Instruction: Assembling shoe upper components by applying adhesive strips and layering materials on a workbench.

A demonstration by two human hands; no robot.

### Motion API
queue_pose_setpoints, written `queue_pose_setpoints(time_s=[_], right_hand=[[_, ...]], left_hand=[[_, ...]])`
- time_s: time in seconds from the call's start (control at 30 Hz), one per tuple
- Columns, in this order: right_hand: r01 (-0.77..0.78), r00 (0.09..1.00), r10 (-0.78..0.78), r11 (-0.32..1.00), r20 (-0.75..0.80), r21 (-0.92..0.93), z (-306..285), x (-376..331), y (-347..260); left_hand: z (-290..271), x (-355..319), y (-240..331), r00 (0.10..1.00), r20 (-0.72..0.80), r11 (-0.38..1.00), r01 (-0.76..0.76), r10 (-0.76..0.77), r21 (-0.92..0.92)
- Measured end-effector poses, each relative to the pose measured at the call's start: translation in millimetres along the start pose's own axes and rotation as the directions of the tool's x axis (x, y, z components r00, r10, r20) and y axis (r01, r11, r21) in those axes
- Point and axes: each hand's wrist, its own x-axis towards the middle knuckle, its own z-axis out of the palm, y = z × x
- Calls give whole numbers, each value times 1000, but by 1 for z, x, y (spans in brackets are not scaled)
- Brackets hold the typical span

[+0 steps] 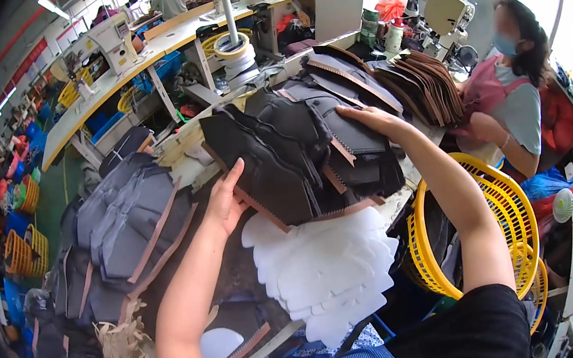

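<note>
My left hand (226,201) grips the left edge of a pile of dark panels (266,156), thumb on top and fingers curled beneath. The panels look like cut, sewn fabric or leather pieces with brown zigzag-cut edging. My right hand (373,122) lies on the right part of the same pile, fingers stretched out over a dark panel. Just below the pile, a fanned stack of white shaped sheets (324,259) rests on the work surface. Nearer to me, a smaller dark piece with brown edging (252,338) lies beside a white piece (221,344).
More dark panels (128,218) are heaped at left, above beige strips (126,353). Brown-edged pieces (417,86) stand in a row at far right, by a masked co-worker (513,89). A yellow basket (424,248) is near my right arm. Sewing machines (114,43) line the back.
</note>
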Motion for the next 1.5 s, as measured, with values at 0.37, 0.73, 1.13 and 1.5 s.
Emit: queue_pose_setpoints(time_s=[0.37,0.73,1.13,1.5], right_hand=[[-99,976,-65,721,208,686,9,-33,-29],[489,818,-562,790,119,369,12,-3,12],[623,157,-870,454,467,636,245,-135,-230],[475,-252,-769,431,588,767,484,-350,-510]], left_hand=[[34,34,28,983,174,953,111,-63,-282],[46,-66,53,953,101,896,-227,284,-381],[-43,-323,136,400,-243,364,-914,883,-182],[-194,-634,149,-107,-666,291,-841,738,457]])
